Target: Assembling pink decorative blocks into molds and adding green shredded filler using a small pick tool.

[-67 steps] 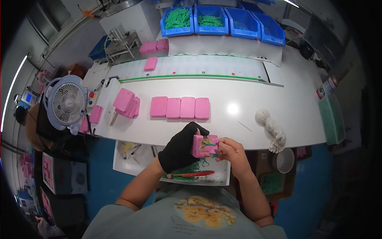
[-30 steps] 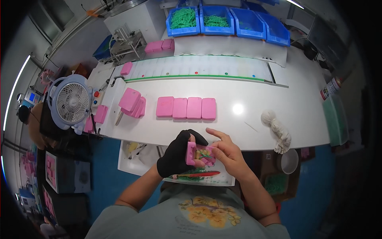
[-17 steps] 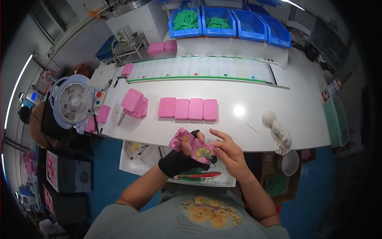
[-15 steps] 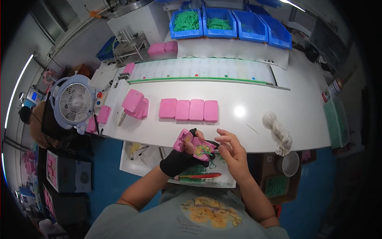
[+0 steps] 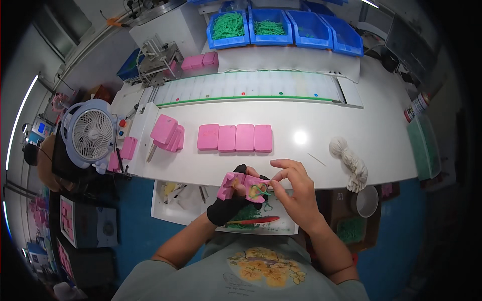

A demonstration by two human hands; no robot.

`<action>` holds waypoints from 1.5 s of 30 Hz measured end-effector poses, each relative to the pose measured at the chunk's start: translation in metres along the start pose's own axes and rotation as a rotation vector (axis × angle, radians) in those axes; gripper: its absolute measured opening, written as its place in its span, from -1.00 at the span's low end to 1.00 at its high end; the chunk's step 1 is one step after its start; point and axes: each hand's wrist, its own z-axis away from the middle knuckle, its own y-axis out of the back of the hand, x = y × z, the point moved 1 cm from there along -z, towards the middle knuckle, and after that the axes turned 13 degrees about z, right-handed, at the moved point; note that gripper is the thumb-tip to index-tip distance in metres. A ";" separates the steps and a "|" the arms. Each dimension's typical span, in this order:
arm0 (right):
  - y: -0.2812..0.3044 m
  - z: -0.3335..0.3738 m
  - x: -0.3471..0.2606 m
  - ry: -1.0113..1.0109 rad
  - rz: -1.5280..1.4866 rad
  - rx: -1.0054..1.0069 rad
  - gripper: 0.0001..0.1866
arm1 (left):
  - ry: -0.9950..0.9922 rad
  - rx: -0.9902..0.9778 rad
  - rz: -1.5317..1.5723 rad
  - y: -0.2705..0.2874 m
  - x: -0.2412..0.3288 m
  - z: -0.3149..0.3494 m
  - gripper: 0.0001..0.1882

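Note:
My left hand [image 5: 227,209], in a black fingerless glove, holds a pink rubber mould [image 5: 229,184] folded open above the table's front edge. Its thumb presses into the middle of the mould. In the right part of the mould lies a thin, branching green piece [image 5: 259,191] that looks like wax, over a yellowish patch. My bare right hand [image 5: 299,194] pinches the mould's right edge between thumb and index finger, and the pink rubber there is stretched toward it. The other right fingers are raised and loosely bent.
Several pink mould blocks [image 5: 236,138] lie in a row on the white table, with a stack [image 5: 167,133] to their left. A bundle of white cloth [image 5: 348,163] rests at right. Below my hands, an open drawer [image 5: 170,210] holds green scraps and a red-handled tool [image 5: 256,220].
My right hand, with fingers apart beside the mould before, now pinches its right edge and pulls the rubber outward. The left hand keeps its hold. The whole view has shifted slightly.

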 end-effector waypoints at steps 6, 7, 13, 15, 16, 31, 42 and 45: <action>-0.020 0.015 -0.003 -0.546 -0.568 -0.034 -0.80 | -0.088 0.142 0.099 -0.003 -0.006 -0.012 -0.25; -0.023 0.016 -0.004 -0.596 -0.674 -0.112 -0.80 | -0.130 0.158 0.064 -0.005 -0.006 -0.013 -0.27; -0.039 0.020 -0.011 -0.683 -0.889 -0.041 -0.77 | -0.159 0.193 0.010 -0.013 -0.010 -0.016 -0.37; -0.044 0.024 -0.018 -0.734 -0.940 -0.008 -0.77 | -0.169 0.224 0.042 -0.016 -0.010 -0.019 -0.41; -0.046 0.026 -0.021 -0.737 -0.950 -0.001 -0.77 | -0.175 0.240 0.049 -0.021 -0.006 -0.020 -0.45; -0.027 0.014 -0.019 -0.133 0.152 0.231 -0.90 | -0.245 0.264 -0.138 -0.016 -0.016 -0.017 -0.66; -0.029 0.013 -0.014 -0.157 0.027 0.326 -0.89 | -0.151 0.275 -0.005 -0.020 -0.012 -0.016 -0.49; -0.024 0.011 -0.004 -0.388 -0.329 0.271 -0.82 | -0.142 0.254 -0.113 -0.013 -0.013 -0.013 -0.57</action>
